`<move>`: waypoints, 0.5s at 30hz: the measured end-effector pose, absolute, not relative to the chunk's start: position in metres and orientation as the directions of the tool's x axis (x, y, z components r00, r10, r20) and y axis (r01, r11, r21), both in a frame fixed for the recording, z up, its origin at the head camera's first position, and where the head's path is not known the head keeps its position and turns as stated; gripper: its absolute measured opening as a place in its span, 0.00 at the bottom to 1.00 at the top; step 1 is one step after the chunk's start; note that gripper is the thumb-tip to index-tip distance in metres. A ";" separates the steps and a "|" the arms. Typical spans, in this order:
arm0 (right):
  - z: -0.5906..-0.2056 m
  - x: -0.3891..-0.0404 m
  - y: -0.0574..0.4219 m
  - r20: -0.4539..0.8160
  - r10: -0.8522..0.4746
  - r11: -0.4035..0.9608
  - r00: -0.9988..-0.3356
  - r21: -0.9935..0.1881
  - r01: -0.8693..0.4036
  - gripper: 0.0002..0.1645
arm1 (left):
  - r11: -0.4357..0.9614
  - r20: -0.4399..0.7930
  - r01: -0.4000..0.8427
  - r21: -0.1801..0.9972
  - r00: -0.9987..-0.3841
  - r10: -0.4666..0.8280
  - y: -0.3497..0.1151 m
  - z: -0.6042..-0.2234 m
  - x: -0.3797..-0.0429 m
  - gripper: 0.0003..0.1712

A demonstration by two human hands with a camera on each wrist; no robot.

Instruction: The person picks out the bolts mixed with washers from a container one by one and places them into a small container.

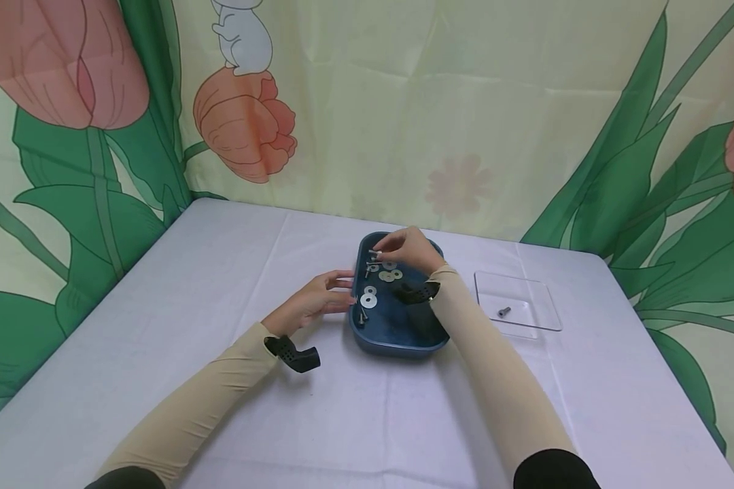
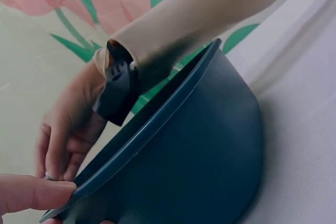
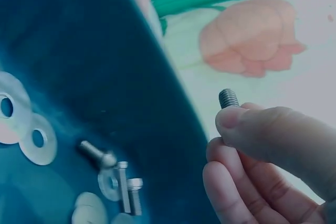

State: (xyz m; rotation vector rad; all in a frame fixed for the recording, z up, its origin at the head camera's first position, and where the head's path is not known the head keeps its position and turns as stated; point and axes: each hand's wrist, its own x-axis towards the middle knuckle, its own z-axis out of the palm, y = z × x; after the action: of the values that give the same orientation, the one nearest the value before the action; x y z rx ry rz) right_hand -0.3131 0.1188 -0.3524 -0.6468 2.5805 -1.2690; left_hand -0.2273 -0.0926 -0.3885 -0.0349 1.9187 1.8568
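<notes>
Right hand point(image 1: 411, 250) pinches a threaded metal bolt point(image 3: 229, 98) between thumb and fingers, over the far end of a dark blue plastic tub point(image 1: 397, 351). Left hand point(image 1: 315, 297), fingers loosely extended, touches the tub's rim. Below the right hand and just beyond the left fingertips, loose bolts point(image 3: 135, 199) and flat washers point(image 1: 372, 303) lie in the tub. Right of the right hand, on the cloth-covered bench point(image 1: 342, 421), a clear plastic box point(image 1: 533, 293) holds one socket-head bolt point(image 1: 504, 312).
</notes>
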 end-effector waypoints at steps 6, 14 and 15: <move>-0.330 -0.303 0.134 0.056 -0.447 0.508 -0.893 -0.806 -0.305 0.13 | 0.083 -0.340 -0.330 0.940 -0.893 0.294 -0.092 -0.390 -0.227 0.36; -0.302 -0.288 0.165 0.079 -0.403 0.556 -0.912 -0.770 -0.313 0.13 | 0.091 -0.335 -0.322 0.942 -0.898 0.285 -0.091 -0.389 -0.226 0.36; -0.299 -0.286 0.170 0.078 -0.399 0.564 -0.914 -0.765 -0.311 0.13 | 0.092 -0.333 -0.321 0.943 -0.898 0.286 -0.091 -0.389 -0.226 0.36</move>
State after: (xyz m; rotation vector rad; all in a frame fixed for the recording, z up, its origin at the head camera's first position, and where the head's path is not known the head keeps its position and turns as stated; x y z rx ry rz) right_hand -0.2855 0.1701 -0.2990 -0.6121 2.6843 -1.2822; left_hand -0.2263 -0.0914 -0.3886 -0.0341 1.9413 1.8586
